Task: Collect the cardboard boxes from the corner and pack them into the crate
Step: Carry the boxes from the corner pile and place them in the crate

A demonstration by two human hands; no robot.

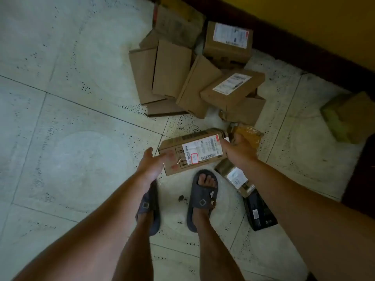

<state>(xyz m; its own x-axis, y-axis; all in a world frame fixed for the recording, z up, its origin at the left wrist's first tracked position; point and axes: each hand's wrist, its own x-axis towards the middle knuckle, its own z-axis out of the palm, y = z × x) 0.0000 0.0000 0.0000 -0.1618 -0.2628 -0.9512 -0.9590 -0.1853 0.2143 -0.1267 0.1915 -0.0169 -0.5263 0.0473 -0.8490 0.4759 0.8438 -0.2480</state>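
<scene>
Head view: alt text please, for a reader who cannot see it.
The left hand and right hand hold a labelled cardboard box by its ends over a tiled floor, above sandalled feet. More cardboard boxes lie piled beyond, by a yellow wall.

pale tiled floor (71, 118) fills most of the frame, its tiles speckled with dark flecks in curved bands and split by thin dark grout lines. a yellow wall (304, 15) crosses the upper right, with a dark skirting (294, 47) along its foot. at lower centre stand two dark grey sandals, the left sandal (149, 209) and the right sandal (203, 199). small dark crumbs (180, 197) lie between them.
</scene>
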